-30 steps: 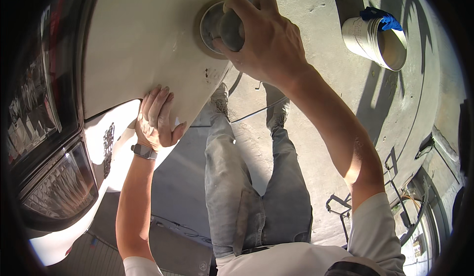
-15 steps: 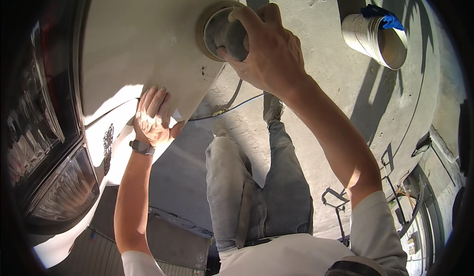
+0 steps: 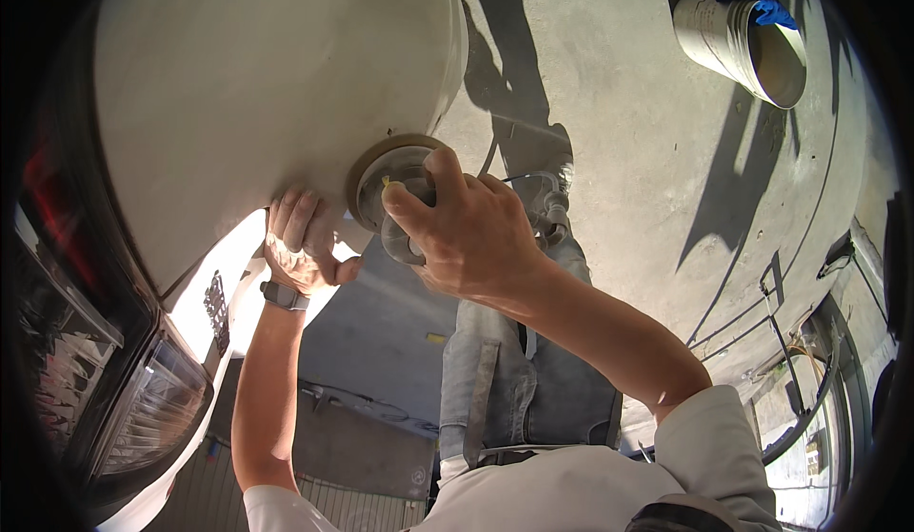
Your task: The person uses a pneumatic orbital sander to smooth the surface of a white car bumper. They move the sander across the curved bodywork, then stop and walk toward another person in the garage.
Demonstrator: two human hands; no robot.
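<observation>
A pale, dusty car body panel [image 3: 257,75] curves down the left and middle of the view. My right hand [image 3: 481,232] wraps round the top of a round orbital sander [image 3: 381,175], whose disc lies at the panel's right edge, tilted toward the surface. A fitting with a hose [image 3: 555,210] shows behind my right hand. My left hand [image 3: 300,246] lies with fingers outstretched on the panel's lower part, next to a sunlit patch. The left wrist wears a dark watch [image 3: 284,295]. Most of the sander's body is hidden by my fingers.
Dark-framed vehicle lamps [image 3: 157,408] border the panel on the left. On the concrete floor [image 3: 628,123], a white bucket [image 3: 706,37] lies on its side at the upper right, a blue cloth or glove [image 3: 762,1] over its rim. A black metal stand [image 3: 785,351] is at the right.
My right hand has brought the sander down and slightly left along the panel, closer to my left hand. My left hand stays on the panel. The view has shifted a little.
</observation>
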